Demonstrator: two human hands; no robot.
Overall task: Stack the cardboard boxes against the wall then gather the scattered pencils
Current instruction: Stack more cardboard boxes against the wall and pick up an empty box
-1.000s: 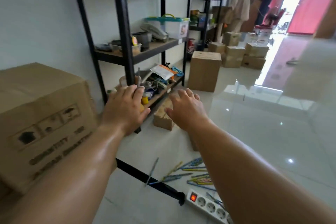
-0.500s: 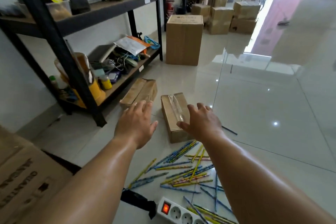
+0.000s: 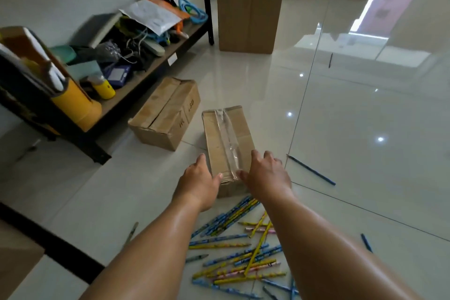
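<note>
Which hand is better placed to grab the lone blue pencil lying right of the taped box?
Right. The right hand rests on the taped box at its right edge, nearest the blue pencil; the left hand sits across the box.

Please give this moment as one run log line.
phase: stacking boxes | left hand: at taped box left side | right hand: at right side | pencils: scattered
</note>
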